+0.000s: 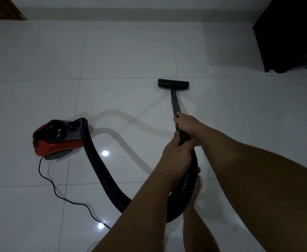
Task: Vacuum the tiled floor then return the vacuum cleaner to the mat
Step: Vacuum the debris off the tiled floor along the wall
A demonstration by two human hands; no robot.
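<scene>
Two bare forearms enter from bottom right, nearest the lens. Left hand [176,150]: fingers curled round the black wand [175,106] at its lower grip, where the ribbed hose [98,166] joins. Right hand [187,122]: wrapped round the wand just above the left, the two hands almost touching. A bare foot [198,184] shows below the hands, partly hidden by the hose loop.

Floor head [173,83]: flat on the tiled floor [40,60], straddling a grout line, ahead of the hands. Wand slopes from it back to the grip.

Vacuum cleaner [58,137] (red and black canister): on the tiles to the left, well apart from the floor head. Hose leaves its right end, arcs down and loops under the arms. Power cord [58,193] trails from the canister's near side toward the bottom edge.

Dark furniture [291,33] upper right; wall skirting [131,14] along top.
</scene>
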